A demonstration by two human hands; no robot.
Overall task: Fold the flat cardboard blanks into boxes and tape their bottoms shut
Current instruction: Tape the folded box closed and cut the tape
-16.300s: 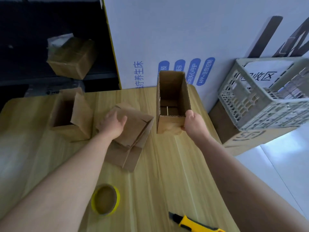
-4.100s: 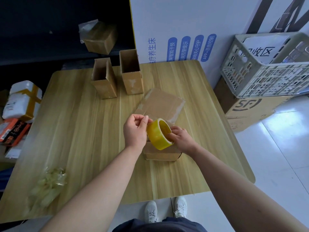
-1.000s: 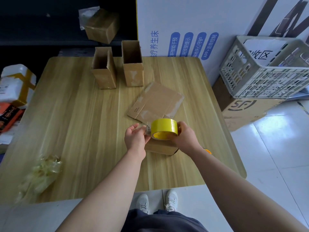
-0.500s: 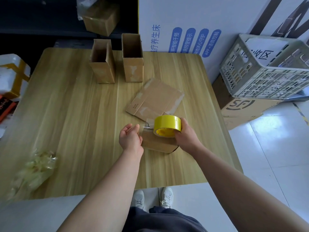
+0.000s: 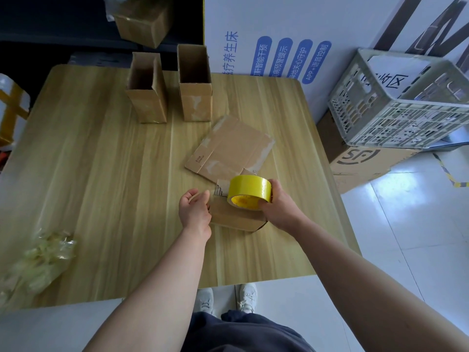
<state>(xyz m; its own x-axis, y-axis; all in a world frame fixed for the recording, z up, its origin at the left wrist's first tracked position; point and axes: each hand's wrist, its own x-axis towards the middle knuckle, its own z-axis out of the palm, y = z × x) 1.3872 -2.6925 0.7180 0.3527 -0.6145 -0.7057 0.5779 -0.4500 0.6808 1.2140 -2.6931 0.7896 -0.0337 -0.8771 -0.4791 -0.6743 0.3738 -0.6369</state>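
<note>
The right hand [image 5: 280,208] is gripping a yellow tape roll [image 5: 250,189], fingers wrapped round its outer face and thumb tucked underneath, and is holding it just above a small cardboard box [image 5: 234,218]. That box is lying on the wooden table [image 5: 101,174], towards the front edge and right of the middle. A short length of clear tape is showing between the roll and the box's top left edge.

The left hand [image 5: 195,209] is sitting against the left side of the box with its fingers curled and its thumb close to the forefinger. Whether it is pinching the tape end or holding nothing, I cannot tell.

A flat cardboard blank [image 5: 228,148] with old tape marks is lying just behind the box, its near corner tucked behind the roll. Two folded boxes are standing upright with open tops near the back edge, the left upright box [image 5: 147,97] just beside the right upright box [image 5: 195,95], not touching.

A crumpled wad of clear plastic [image 5: 38,260] is lying near the front left corner. Off the table's right edge, a grey plastic crate [image 5: 406,110] is resting tilted on a large printed carton [image 5: 360,161] on the floor.
</note>
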